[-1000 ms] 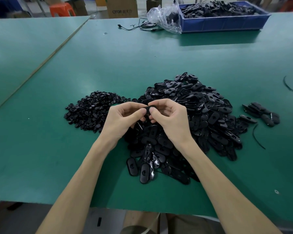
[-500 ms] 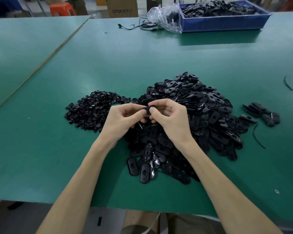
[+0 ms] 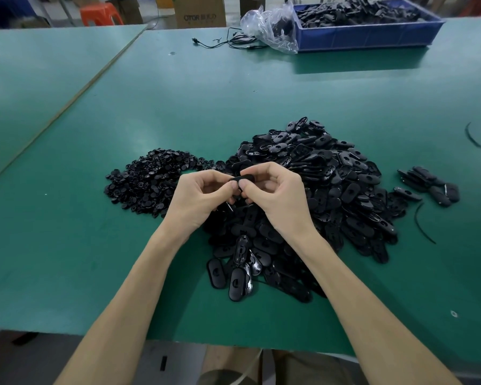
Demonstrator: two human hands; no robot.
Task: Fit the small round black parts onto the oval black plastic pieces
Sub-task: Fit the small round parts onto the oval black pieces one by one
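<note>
— What are the hands doing?
— The left hand and right hand both pinch one oval piece, with the thumbs meeting on it. Whether anything small sits under the thumbs, I cannot tell.
— And the stock?
— The round parts lie heaped at nine o'clock, the oval pile spreads from one to six, and a blue crate stands far off at one.

Brightly, evenly lit from overhead. Throws soft shadows beside the forearms and around the pile of oval pieces, and a darker band before the blue bin. Puts a pale sheen on the green tabletop and white glints on the plastic bag. Bends straight edges toward the borders. Sharp at centre, slightly soft far back.
</note>
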